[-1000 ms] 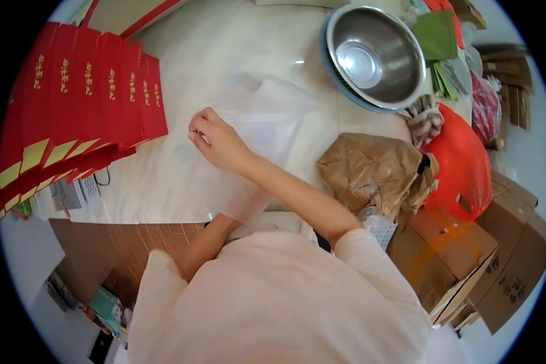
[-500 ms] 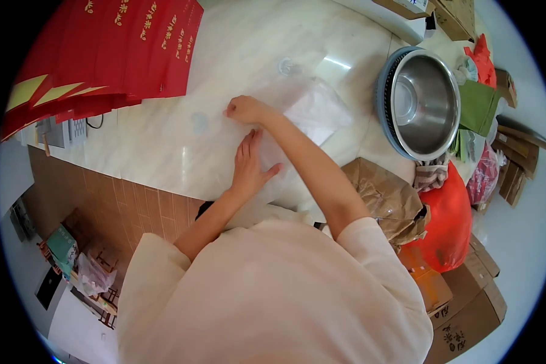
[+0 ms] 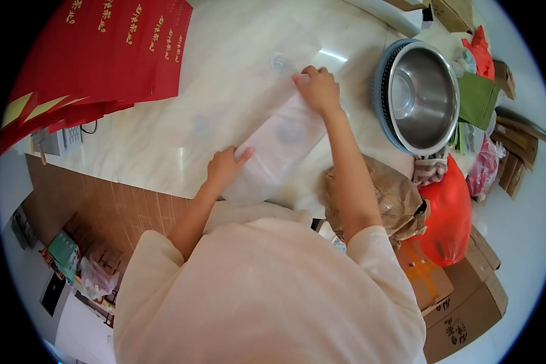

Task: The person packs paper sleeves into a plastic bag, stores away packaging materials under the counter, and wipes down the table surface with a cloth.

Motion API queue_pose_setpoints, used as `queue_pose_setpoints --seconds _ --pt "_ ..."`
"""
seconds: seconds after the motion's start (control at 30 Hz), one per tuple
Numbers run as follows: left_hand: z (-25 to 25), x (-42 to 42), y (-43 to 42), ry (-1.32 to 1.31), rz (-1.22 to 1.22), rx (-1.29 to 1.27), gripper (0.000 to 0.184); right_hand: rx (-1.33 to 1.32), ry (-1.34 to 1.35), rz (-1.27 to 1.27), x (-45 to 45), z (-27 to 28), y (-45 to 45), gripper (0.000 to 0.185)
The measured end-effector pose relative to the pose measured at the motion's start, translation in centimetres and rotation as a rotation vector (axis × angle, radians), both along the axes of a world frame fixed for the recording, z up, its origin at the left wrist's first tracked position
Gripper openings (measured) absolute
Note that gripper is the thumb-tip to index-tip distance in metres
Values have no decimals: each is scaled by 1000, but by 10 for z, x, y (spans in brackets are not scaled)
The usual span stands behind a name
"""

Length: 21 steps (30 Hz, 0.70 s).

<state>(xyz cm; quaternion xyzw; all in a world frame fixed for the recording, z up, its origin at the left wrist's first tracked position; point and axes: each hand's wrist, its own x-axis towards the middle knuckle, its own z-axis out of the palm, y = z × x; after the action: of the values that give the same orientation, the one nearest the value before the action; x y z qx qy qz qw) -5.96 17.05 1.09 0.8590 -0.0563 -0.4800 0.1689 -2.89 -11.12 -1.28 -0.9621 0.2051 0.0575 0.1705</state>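
A translucent, whitish plastic bag [image 3: 282,136], folded into a long strip, lies slantwise over the marble-patterned table [image 3: 224,79]. At its lower left end, my left hand [image 3: 224,167] is closed on the edge, thumb on top. My right hand [image 3: 320,90] grips the far upper end with its fingers curled over it. What lies inside the plastic, if anything, I cannot make out. A round grey mark shows faintly through its middle. Just beyond my right hand, more clear plastic [image 3: 291,51] with a round print lies flat on the table.
Red paper bags with gold lettering [image 3: 115,54] stand at the upper left. Nested basins, a steel bowl [image 3: 423,97] on top, sit to the right. A crumpled brown paper bag [image 3: 382,197], a red plastic bag [image 3: 449,212] and cardboard boxes [image 3: 461,315] are at the lower right.
My hands, close together with forearms nearly crossing before, have moved apart. The right went up and right, the left slightly down and left. The loose plastic is now a narrow strip between them.
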Motion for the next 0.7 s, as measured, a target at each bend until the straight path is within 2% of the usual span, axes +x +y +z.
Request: queue_pose_setpoints --seconds 0.07,0.1,0.17,0.2,0.27,0.3,0.33,0.37,0.4,0.47,0.53,0.6,0.67,0.7 --pt "-13 -12 16 40 -32 -4 74 370 201 -183 6 -21 -18 61" --pt "-16 -13 20 36 -14 -1 74 371 200 -164 11 -17 -19 61" --pt "-20 -19 25 381 261 -344 80 488 339 -273 18 1 -21 80" --pt "-19 -22 21 380 271 -352 80 522 378 -249 21 0 -27 95" --pt "-15 -32 8 815 766 -318 83 577 416 -213 19 0 -33 99" --pt "-26 -40 11 819 768 -326 83 641 451 -188 17 2 -36 103" --pt "-46 -53 17 832 857 -341 83 634 453 -188 14 10 -39 103" --pt "-57 -61 19 844 946 -353 82 734 471 -162 11 22 -42 104" --pt "-50 -61 17 851 946 -353 82 836 491 -138 6 30 -43 106" --pt "-36 -62 12 925 1049 -460 82 789 476 -92 -9 32 -44 105" --pt "-46 -72 16 954 1071 -514 84 733 450 -46 -22 45 -42 106" --pt "-57 -81 24 985 1098 -570 86 775 338 41 -39 63 -29 100" --pt "-64 -89 31 1046 1119 -800 88 696 307 46 -58 88 -7 94" --pt "-65 -90 33 1047 1119 -812 88 639 273 49 -67 99 5 89"
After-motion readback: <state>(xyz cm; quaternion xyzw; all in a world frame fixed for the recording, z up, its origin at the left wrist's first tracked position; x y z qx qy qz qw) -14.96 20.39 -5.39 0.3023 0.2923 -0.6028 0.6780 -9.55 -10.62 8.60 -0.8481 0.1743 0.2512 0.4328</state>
